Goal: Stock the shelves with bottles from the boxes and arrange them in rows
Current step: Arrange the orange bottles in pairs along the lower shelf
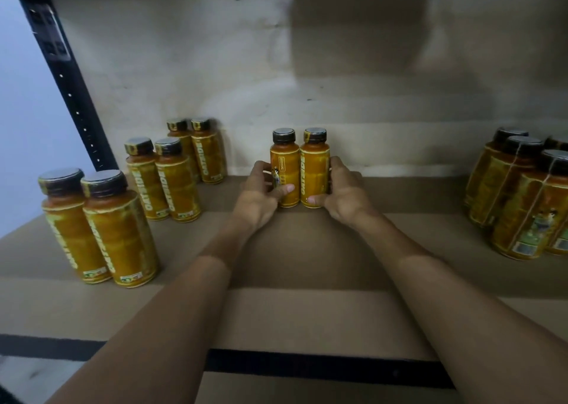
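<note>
- Rising well to the left of both hands: black upright post (66, 87) with a line of small holes.
- Closer to the viewer than the hands and well to their left: front pair of bottles (100, 225), upright, touching side by side, with black caps and yellow labels.
- Further back, still left of the left hand: middle pair of bottles (163, 179), upright and touching.
- Behind those, close to the pale back panel (338, 65): rear pair of bottles (196, 150), also upright.
- Left hand (261, 193) curled round the left held bottle (284, 170), thumb laid across the front of the label, fingers out of sight behind.
- Between the hands: left held bottle and right held bottle (315, 170), upright, pressed against each other, down at the brown cardboard-lined shelf (307, 250) and just before the back panel; resting or slightly lifted, cannot tell.
- Right hand (345, 194) wrapped round the right held bottle, thumb on the lower label.
- Well to the right of the right hand: cluster of bottles (522, 194), upright, packed close, partly cut off at the edge of view.
- Under the forearms: black front rail (307, 365) of the shelf.
</note>
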